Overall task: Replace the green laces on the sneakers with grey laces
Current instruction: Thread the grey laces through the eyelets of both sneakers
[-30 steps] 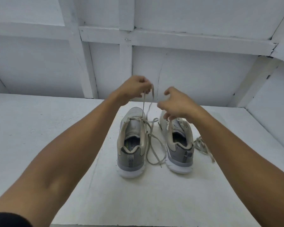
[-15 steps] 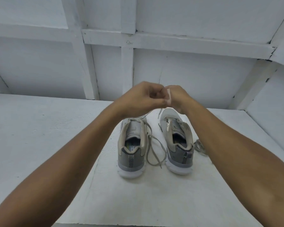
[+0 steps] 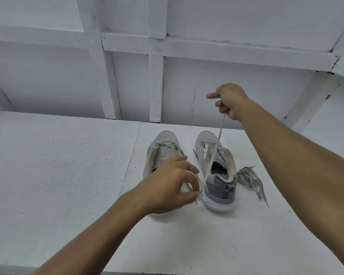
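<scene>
Two grey sneakers stand side by side on the white surface, heels toward me. My right hand point(image 3: 229, 100) is raised above the right sneaker point(image 3: 216, 171) and grips one end of a pale lace point(image 3: 214, 149). The lace runs down to my left hand point(image 3: 175, 185), which pinches it low in front of the left sneaker point(image 3: 165, 143). The left sneaker has lace across only its front eyelets. My left hand hides its heel. The right sneaker shows no lace in its eyelets.
A loose bundle of grey laces point(image 3: 250, 179) lies on the white surface point(image 3: 58, 165) just right of the right sneaker. A white panelled wall point(image 3: 157, 76) rises close behind the shoes.
My hands were together above the shoes half a second ago. Now the right hand has risen to the right and the left hand has dropped toward me, stretching the lace between them.
</scene>
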A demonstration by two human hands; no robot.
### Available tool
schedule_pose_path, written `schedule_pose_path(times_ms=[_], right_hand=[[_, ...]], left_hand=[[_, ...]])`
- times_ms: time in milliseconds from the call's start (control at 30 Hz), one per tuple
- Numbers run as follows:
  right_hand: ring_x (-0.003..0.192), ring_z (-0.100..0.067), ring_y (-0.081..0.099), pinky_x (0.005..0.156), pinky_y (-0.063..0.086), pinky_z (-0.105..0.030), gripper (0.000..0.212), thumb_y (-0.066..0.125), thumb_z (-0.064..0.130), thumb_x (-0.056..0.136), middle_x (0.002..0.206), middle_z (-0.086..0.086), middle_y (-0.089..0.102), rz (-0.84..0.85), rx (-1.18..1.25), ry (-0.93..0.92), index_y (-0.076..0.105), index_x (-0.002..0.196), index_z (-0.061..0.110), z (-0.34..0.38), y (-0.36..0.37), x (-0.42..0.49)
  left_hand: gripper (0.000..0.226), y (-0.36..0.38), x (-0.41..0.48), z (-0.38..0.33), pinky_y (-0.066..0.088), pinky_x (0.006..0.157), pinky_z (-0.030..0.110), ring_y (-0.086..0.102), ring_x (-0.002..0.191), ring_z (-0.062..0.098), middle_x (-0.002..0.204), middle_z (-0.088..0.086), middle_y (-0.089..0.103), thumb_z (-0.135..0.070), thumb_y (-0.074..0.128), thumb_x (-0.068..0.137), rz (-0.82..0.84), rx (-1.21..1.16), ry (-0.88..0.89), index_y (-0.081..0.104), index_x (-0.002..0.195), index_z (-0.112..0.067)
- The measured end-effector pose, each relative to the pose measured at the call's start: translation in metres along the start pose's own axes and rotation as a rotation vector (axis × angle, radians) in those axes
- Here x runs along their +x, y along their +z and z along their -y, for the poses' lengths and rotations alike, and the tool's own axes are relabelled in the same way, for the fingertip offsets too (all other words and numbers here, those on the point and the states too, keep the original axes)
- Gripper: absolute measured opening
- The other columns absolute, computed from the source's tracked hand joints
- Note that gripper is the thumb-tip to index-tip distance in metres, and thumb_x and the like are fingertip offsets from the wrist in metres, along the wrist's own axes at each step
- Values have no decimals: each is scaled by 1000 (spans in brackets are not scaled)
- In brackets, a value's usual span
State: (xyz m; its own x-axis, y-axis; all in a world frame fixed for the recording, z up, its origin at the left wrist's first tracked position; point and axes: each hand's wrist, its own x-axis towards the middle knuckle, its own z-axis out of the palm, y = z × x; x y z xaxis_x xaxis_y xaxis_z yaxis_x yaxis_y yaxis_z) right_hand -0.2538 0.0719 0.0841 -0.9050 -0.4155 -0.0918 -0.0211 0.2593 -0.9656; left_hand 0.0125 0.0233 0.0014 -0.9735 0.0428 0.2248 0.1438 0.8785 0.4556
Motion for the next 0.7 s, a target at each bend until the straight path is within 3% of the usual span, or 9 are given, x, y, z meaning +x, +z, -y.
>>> schedule_pose_path(times_ms=[100,233,333,433,567,700], right_hand=[[51,-12,42,38,25,-19,18,41,17,102,90,-1,72,86,-22,-13,52,111,6,-2,12,-7],[53,-12,47,43,33,-20,19,50,19,97,90,-4,71,217,-155,-113,67,98,12,-18,36,-21],[63,-12,54,54,42,-22,20,57,18,92,89,-4,68,263,-319,-175,73,98,7,-36,60,-32],[65,-11,57,54,47,-19,15,64,13,86,85,2,69,273,-392,-189,76,95,9,-53,86,-39],[90,-15,63,80,51,-27,13,68,10,84,96,-1,73,284,-473,-218,77,93,13,-75,109,-42],[91,-19,63,70,45,-25,14,65,8,80,81,4,67,264,-465,-153,71,73,19,-88,115,-41]], left_hand=[[37,-10,6,17,23,115,32,26,140,11,140,-11,50,-50,62,87,-43,63,-145,66,119,-32],[22,-32,29,55,37,88,24,55,107,11,117,-6,66,-33,59,91,-343,-71,-484,71,107,-23],[20,-31,43,91,47,80,28,62,96,17,103,-3,70,-31,59,91,-279,-244,-729,71,99,-19],[24,-23,53,114,55,75,35,65,83,23,95,8,70,-31,62,89,-220,-458,-849,71,95,-9],[32,-12,61,122,55,67,30,61,73,20,85,11,66,-31,70,82,-206,-548,-929,70,91,-1],[23,-9,64,128,49,58,25,56,64,18,72,8,59,-27,71,79,-224,-575,-974,63,76,-6]])
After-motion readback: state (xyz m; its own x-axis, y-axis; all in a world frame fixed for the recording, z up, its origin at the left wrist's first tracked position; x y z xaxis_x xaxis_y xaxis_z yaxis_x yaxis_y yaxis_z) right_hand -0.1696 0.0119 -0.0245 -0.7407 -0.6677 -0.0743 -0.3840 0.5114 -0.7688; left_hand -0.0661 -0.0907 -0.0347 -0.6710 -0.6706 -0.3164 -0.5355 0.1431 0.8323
